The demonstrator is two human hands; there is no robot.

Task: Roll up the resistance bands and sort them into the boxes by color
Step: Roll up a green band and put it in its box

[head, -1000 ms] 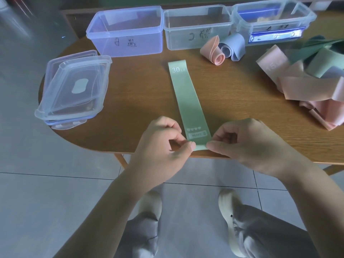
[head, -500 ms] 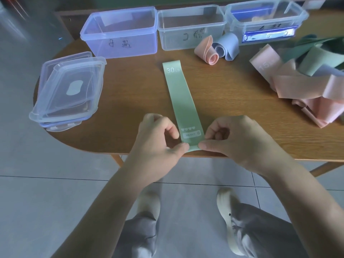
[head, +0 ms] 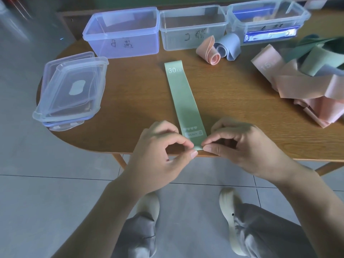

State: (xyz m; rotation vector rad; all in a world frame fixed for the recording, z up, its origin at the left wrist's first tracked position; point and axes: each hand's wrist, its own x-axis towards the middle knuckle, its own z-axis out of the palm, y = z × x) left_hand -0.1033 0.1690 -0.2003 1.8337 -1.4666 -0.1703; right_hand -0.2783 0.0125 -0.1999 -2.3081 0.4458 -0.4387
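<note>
both hands [head: 201, 148] pinch the green band's [head: 183, 101] near end (first fold); loose start risks it springing open.

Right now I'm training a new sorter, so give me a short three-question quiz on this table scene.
1. True or false: the green band is fully rolled.
2. Which end do the left hand and right hand pinch? A) the 30 LB end B) the HEAVY end
3. Name the colours of the two rolled bands before the middle box.

Key: 1 false; 2 B; 3 pink and blue.
</note>
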